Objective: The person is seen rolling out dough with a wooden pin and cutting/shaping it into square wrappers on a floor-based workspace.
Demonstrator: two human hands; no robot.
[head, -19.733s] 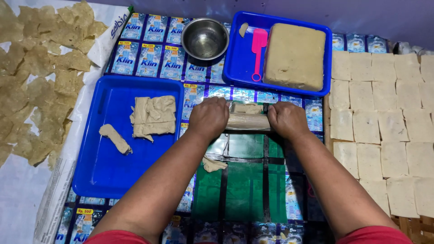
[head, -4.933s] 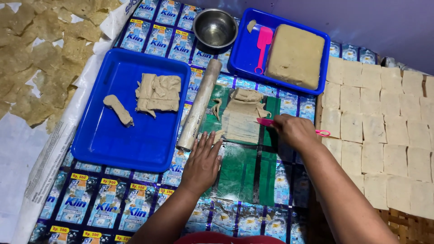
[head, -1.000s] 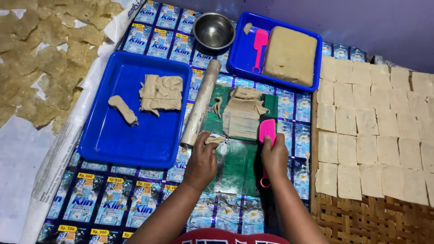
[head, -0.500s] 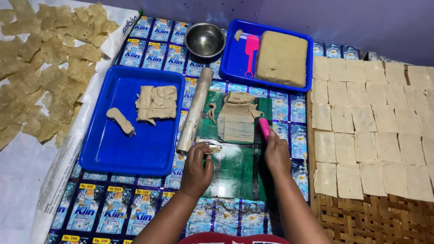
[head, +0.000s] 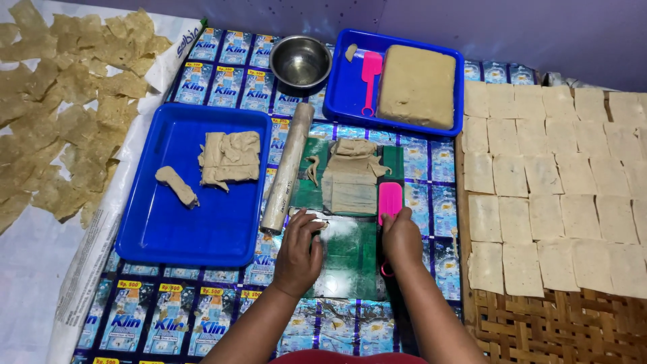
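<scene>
mat: a sheet of joined blue and white sachet wrappers [head: 222, 84] in rows covers the floor; its middle is a green patch [head: 350, 246], dusted white.
left edge: a white plastic sack [head: 94, 236] with a green-printed corner lies under the mat.
left hand [head: 300, 249]: palm down on the green patch, fingers [head: 306, 222] curled by a small dough scrap [head: 322, 224]; whether they pinch it, cannot tell.
right hand [head: 401, 239]: fingers closed around a pink scraper [head: 389, 200], blade upright beside the stacked dough sheets [head: 352, 178].
rolling pin [head: 288, 168]: lies left of the stack.
trays: the near blue tray [head: 168, 229] holds folded dough [head: 229, 157]; the far blue tray [head: 344, 101] holds a dough block [head: 418, 86] and a second pink scraper [head: 369, 77].
steel bowl [head: 300, 62]: at the top.
dough squares [head: 539, 182]: in rows on a woven mat at right.
change: half a second ago the scraper stood edge-on by the stack; now its flat face shows, and both hands sit a little nearer the body.
</scene>
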